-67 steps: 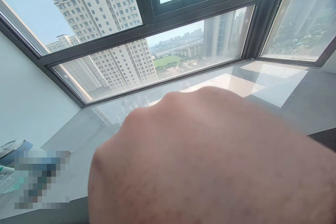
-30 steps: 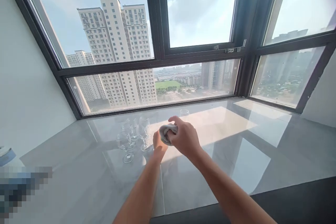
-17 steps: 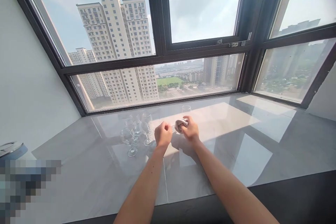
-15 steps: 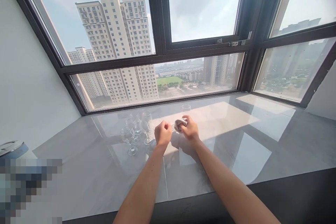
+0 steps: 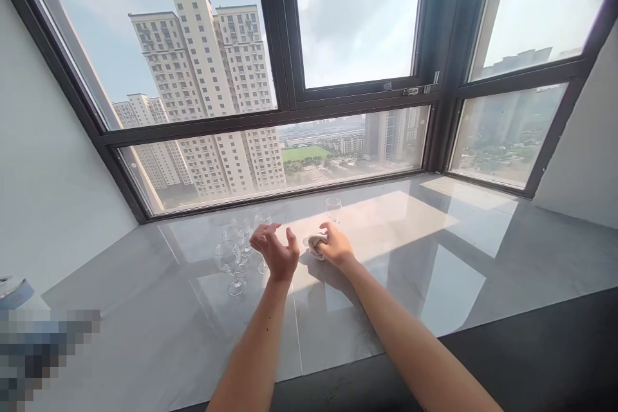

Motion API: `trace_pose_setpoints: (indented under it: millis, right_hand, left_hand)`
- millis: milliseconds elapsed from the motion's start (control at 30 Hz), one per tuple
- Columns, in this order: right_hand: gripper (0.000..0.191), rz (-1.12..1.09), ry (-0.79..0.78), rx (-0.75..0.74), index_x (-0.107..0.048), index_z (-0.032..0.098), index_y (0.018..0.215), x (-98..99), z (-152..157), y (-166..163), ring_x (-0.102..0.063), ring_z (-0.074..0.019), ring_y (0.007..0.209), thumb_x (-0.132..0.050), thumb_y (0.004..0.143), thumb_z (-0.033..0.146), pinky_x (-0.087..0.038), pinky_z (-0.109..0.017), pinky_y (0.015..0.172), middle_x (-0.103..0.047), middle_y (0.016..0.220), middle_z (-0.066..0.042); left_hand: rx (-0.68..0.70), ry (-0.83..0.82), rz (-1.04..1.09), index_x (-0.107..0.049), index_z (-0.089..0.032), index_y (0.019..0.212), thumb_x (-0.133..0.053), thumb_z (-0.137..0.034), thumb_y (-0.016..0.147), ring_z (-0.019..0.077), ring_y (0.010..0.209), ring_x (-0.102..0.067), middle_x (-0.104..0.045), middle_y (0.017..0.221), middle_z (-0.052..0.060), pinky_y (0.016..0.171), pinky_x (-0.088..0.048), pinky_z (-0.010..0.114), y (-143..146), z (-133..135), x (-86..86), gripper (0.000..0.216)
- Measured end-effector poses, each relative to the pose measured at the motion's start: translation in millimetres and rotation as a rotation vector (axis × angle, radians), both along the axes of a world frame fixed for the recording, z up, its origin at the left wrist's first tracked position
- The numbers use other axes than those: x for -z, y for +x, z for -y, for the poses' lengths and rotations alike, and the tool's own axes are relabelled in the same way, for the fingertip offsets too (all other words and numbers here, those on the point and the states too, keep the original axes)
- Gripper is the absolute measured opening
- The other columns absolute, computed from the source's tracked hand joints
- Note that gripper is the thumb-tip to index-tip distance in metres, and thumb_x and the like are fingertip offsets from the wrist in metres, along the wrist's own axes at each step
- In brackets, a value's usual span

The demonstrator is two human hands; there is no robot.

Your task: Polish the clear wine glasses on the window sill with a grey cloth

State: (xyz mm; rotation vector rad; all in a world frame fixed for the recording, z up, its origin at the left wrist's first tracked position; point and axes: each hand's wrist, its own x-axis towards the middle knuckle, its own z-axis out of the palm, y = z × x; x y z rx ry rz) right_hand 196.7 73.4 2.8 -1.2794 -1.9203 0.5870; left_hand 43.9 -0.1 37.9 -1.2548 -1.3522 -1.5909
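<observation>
My left hand (image 5: pixel 276 250) is raised with its fingers apart and curved, holding nothing that I can see. It partly covers a group of clear stemmed glasses, the nearest a round-bowled glass (image 5: pixel 230 261) standing upright just to its left. My right hand (image 5: pixel 337 246) grips a crumpled whitish cloth (image 5: pixel 317 246). A faint clear edge shows at the cloth's left side; whether a glass is inside the cloth I cannot tell. Beyond my right hand another clear glass (image 5: pixel 333 207) stands upright, its lower part partly hidden.
All the glasses stand on a glossy grey tiled sill (image 5: pixel 159 328) below dark-framed windows (image 5: pixel 270 119). A white and blue container (image 5: pixel 22 296) is at the left edge beside a blurred patch. The sill's front edge drops to a dark surface (image 5: pixel 531 360).
My left hand has gone from a closed fist to open fingers and moved left, towards the glasses. My right hand keeps the cloth, slightly lower and left. The view has shifted a little.
</observation>
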Motion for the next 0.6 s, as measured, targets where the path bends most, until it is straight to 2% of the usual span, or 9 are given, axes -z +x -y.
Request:
trace_pose_setpoints:
  millis: [133,267,433,600]
  right_hand:
    - [0.056,0.115,-0.054,-0.066,-0.048,0.023,0.129,-1.6,3,0,-0.06,-0.0219,0.082,-0.056,0.073,0.021,-0.041,-0.029,0.069,-0.065,0.088,-0.004]
    - [0.06,0.157,-0.044,-0.073,-0.047,0.022,0.132,1.9,1,1,-0.059,-0.0222,0.092,-0.061,0.073,0.02,-0.042,-0.029,0.072,-0.064,0.101,-0.009]
    - [0.061,0.104,0.019,-0.149,-0.052,0.025,0.126,9.6,1,-1,-0.058,-0.022,0.093,-0.064,0.069,0.011,-0.044,-0.031,0.075,-0.064,0.102,-0.009]
    - [0.066,0.074,0.055,-0.312,-0.056,0.026,0.123,8.4,10,-2,-0.058,-0.0262,0.105,-0.07,0.059,0.012,-0.044,-0.031,0.075,-0.065,0.106,-0.009]
  left_hand:
    - [0.075,-0.002,-0.045,-0.049,-0.019,0.112,-0.058,-0.02,0.082,0.027,0.113,-0.044,-0.041,0.116,0.013,0.095,-0.042,0.048,2,15,2.5,0.031]
    - [0.079,-0.025,-0.095,-0.045,-0.022,0.115,-0.059,-0.022,0.081,0.0263,0.115,-0.044,-0.039,0.118,0.011,0.098,-0.042,0.049,-14,51,1.4,0.037]
    - [-0.023,-0.037,0.181,-0.033,-0.023,0.127,-0.06,-0.027,0.076,0.0273,0.124,-0.038,-0.033,0.126,0.011,0.109,-0.035,0.052,-67,94,8.0,0.058]
    - [0.02,-0.167,0.412,-0.031,-0.025,0.13,-0.06,-0.023,0.07,0.0248,0.121,-0.041,-0.033,0.13,0.009,0.111,-0.034,0.049,-106,98,27.9,0.067]
